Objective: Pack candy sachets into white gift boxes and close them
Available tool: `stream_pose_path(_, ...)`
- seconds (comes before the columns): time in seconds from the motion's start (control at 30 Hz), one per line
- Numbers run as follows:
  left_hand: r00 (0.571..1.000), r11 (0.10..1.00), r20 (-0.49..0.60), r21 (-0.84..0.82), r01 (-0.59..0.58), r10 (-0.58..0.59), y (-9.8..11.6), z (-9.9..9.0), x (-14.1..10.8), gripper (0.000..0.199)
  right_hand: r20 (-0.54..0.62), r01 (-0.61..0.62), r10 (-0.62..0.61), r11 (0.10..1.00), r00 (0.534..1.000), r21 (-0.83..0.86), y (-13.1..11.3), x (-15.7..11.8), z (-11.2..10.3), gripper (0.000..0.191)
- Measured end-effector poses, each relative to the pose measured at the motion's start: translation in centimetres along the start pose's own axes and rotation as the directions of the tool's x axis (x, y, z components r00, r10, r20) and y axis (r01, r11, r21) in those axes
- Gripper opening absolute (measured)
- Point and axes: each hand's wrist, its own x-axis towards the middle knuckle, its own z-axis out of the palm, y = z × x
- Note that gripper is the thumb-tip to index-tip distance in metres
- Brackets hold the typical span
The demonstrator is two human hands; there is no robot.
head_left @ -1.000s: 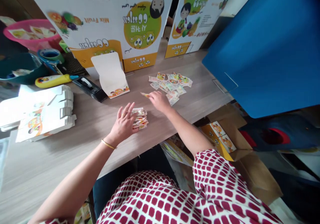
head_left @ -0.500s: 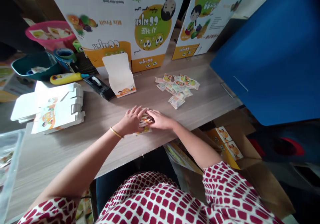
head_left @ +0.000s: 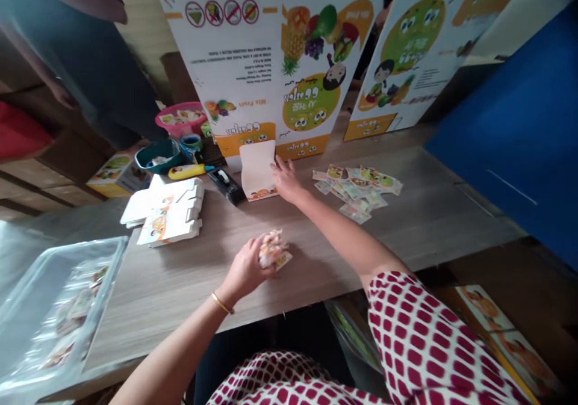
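My left hand [head_left: 247, 268] is closed around a bundle of small printed candy packets [head_left: 273, 247], low over the table near its front edge. One packet [head_left: 283, 260] shows beneath the bundle. Farther back, my right hand [head_left: 289, 182] is at the right edge of a white open carton [head_left: 258, 167], its fingers apart; whether they press on the carton is hard to see. The carton stands with its tall back flap up and fruit print along its low front. To the right of that hand lies a loose pile of candy packets [head_left: 356, 188].
A black tape dispenser [head_left: 226, 185] sits left of the carton, beside a yellow cutter [head_left: 187, 171]. Flattened cartons [head_left: 174, 215] are stacked at left. Large printed boxes [head_left: 244, 80] line the back; a clear bin [head_left: 103, 254] stands lower left. Another person [head_left: 85, 50] is behind.
My right hand has left the bundle and reached forward to the white carton. My left hand keeps the bundle alone. The view has turned left, showing the clear bin and another person.
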Motion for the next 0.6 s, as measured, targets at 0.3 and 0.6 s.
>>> stream_pose_path(0.3, 0.942, 0.937, -0.305, -0.347, 0.03, -0.143, 0.4, -11.5, 7.6, 0.052, 0.034, 0.103, -0.102, 0.994, 0.994, -0.034, -7.3, -8.0, -0.8, 0.031)
stream_pose_path(0.6, 0.997, 0.987, 0.08, 0.163, -0.007, -0.006, 2.7, -7.1, 12.9, 0.063, -0.05, 0.199, -0.197, 0.979, 0.979, 0.041, -6.9, -13.1, 1.9, 0.014)
